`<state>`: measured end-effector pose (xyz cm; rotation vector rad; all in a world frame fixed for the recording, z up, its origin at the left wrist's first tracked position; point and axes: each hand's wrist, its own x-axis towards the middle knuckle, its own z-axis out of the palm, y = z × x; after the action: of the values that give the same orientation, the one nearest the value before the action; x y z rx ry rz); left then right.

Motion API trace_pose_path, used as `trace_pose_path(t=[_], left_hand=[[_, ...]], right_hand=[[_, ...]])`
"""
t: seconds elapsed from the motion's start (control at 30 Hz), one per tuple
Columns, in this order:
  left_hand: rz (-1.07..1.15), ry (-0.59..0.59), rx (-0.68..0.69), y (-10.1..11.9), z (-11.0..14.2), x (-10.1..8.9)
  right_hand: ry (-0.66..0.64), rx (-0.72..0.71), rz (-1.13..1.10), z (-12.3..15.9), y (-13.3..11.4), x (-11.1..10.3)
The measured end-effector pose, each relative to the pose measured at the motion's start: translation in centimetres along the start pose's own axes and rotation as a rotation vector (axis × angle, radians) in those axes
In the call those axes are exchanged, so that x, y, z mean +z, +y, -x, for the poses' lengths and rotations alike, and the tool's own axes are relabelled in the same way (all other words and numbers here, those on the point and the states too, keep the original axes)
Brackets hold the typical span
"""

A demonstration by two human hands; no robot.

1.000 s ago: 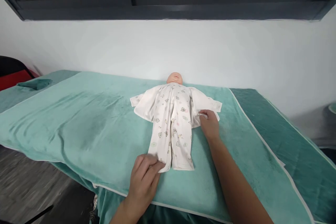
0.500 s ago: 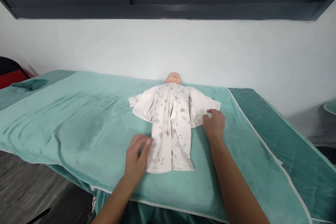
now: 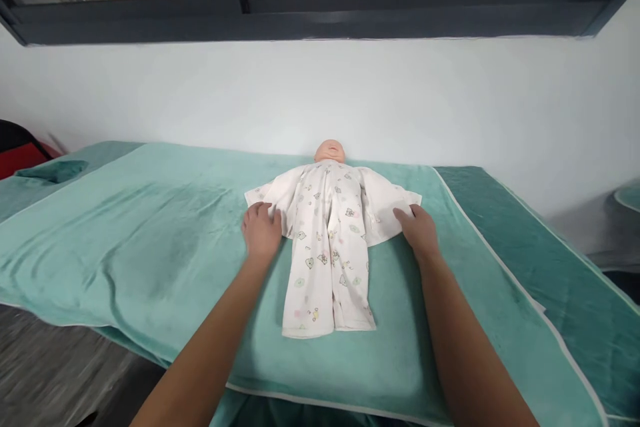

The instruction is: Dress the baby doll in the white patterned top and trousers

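A baby doll lies on its back on the bed, its bald head [image 3: 330,151] at the far edge. Spread beneath the chin is a white baby top [image 3: 384,195] with its sleeves out to both sides. Printed white baby trousers [image 3: 311,267] lie lengthwise over the middle, both legs towards me. My left hand [image 3: 262,229] is on the top's lower left edge, fingers bent over the cloth. On the other side my right hand [image 3: 419,227] has thumb and forefinger closed at the top's right edge. The doll's body and limbs are hidden.
A teal plush cover [image 3: 175,233] with white piping spreads across the bed, over darker green cloth [image 3: 545,273] at the right. Behind rises a white wall [image 3: 200,90] below a dark window frame [image 3: 400,17]. A red and black object [image 3: 20,150] stands at the far left.
My left hand has moved up from beside the trouser leg to the left side of the top. My right hand has shifted slightly right along the top's edge.
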<state>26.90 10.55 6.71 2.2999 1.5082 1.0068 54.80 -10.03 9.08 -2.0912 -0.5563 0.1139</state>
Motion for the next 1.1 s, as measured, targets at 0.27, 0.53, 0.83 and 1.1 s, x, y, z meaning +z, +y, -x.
trace_pose_path(t=[0.27, 0.53, 0.83, 1.1], left_hand=[[0.012, -0.019, -0.156, -0.4, -1.1, 0.3], [-0.020, 0.000, -0.199, -0.5, -1.5, 0.5], [-0.057, 0.023, -0.255, -0.1, -2.2, 0.9], [0.448, -0.044, -0.261, -0.3, -1.8, 0.5]], right_hand=[[-0.325, -0.303, -0.765, 0.4, -8.6, 0.7], [-0.857, -0.303, -0.814, -0.7, -8.8, 0.2], [-0.718, -0.371, -0.346, 1.8, -8.4, 1.2], [-1.038, -0.244, -0.301, 1.0, -7.9, 0.5]])
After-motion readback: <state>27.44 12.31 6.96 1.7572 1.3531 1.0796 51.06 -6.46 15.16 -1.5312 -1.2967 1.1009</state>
